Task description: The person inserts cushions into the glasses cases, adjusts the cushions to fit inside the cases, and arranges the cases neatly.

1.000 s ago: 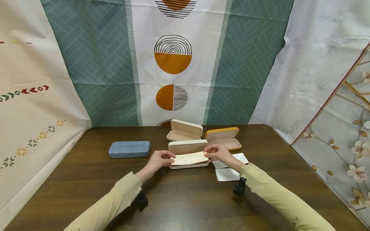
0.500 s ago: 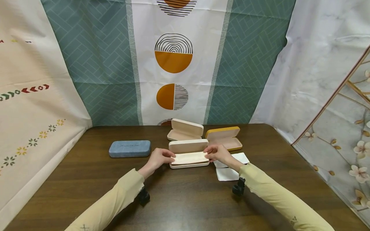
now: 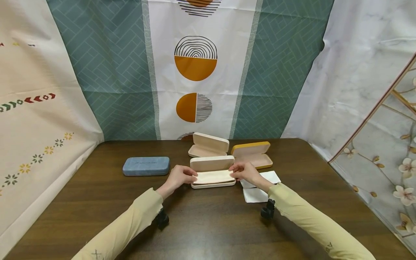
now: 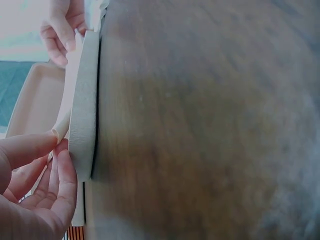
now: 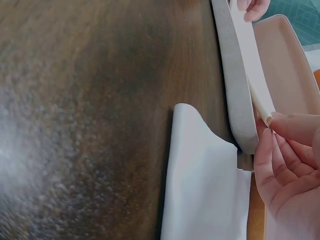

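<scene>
A folded cream cloth [image 3: 213,177] is stretched between both hands, lying close over the base of an opened white glasses case [image 3: 212,186]. My left hand [image 3: 180,177] pinches its left end between thumb and fingers, as the left wrist view shows at the rolled cloth edge [image 4: 61,127]. At the other end my right hand [image 3: 248,172] pinches the right corner; in the right wrist view that hand [image 5: 292,165] sits right at the case's rim. Behind the cloth the lid stands raised, its pinkish lining [image 5: 286,65] showing.
Two more opened cases, one white [image 3: 208,144] and one yellow [image 3: 250,148], stand behind. A closed blue glasses case [image 3: 146,166] lies to the left. Folded white cloths [image 3: 255,195] lie on the brown table [image 3: 208,227] beside the right forearm. Patterned curtains [image 3: 279,72] hang around the table.
The cream cloth has gone from slanted and slightly sagging to flatter and more level over the case base. Both hands keep their pinch, the left having shifted slightly.
</scene>
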